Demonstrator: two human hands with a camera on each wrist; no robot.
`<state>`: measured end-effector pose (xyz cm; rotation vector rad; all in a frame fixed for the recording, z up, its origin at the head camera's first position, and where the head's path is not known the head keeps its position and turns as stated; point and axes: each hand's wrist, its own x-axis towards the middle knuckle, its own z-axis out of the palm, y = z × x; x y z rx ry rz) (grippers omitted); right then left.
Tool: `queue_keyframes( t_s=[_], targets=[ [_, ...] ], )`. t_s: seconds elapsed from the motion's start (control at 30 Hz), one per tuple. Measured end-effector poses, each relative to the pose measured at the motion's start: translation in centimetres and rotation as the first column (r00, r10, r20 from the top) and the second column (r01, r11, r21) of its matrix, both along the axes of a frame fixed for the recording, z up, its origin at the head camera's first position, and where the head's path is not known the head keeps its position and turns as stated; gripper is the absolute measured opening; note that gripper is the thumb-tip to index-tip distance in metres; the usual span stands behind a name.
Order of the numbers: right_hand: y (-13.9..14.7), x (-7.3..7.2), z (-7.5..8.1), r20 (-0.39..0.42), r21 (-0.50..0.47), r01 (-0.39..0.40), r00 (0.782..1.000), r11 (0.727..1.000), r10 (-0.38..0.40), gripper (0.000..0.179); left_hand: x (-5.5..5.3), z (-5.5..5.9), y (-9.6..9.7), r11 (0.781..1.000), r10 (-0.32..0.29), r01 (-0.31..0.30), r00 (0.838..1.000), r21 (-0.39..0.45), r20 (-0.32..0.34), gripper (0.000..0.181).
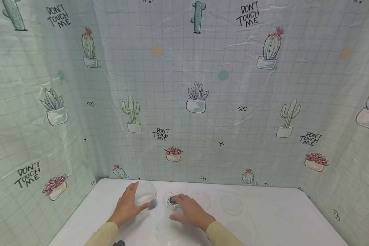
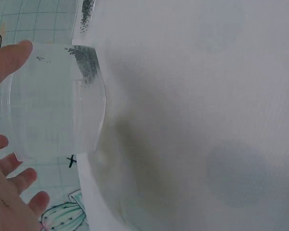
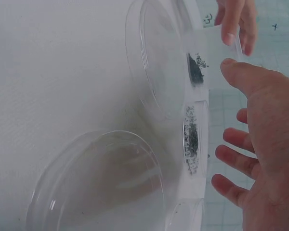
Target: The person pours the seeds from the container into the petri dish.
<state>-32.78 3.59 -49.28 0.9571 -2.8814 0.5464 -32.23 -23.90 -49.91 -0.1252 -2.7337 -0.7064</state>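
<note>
Left hand (image 1: 127, 208): your thumb laps the clear tub (image 1: 148, 190) at the surface's (image 1: 283, 205) far left; can't tell whether that grip is firm. Dark granules (image 2: 85, 62) bunch to one side inside. Right hand (image 1: 192, 212): fingers spread, holding nothing, partly hiding the speckled dish (image 1: 165, 202); contact unclear. Near clear dish (image 1: 163, 235): faint outline.
</note>
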Motion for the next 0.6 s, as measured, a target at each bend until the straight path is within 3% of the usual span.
queue_keyframes(
  t_s=[0.17,0.27,0.6],
  targets=[
    [0.0,0.4,0.1,0.010,0.011,-0.008,1.000,1.000,0.008,0.065,-0.3,0.4,0.3,0.998,-0.021,0.014,0.995,-0.066,-0.099,0.084],
    [0.1,0.7,0.1,0.006,0.022,-0.024,1.000,0.999,0.024,0.066,-0.5,0.7,0.7,0.996,-0.028,0.018,0.993,-0.092,-0.111,0.076],
    [0.3,1.3,-0.1,-0.073,0.032,-0.105,0.992,0.994,0.107,0.066,-1.1,1.3,1.2,0.993,-0.039,0.037,0.999,-0.116,-0.018,0.065]
  ],
)
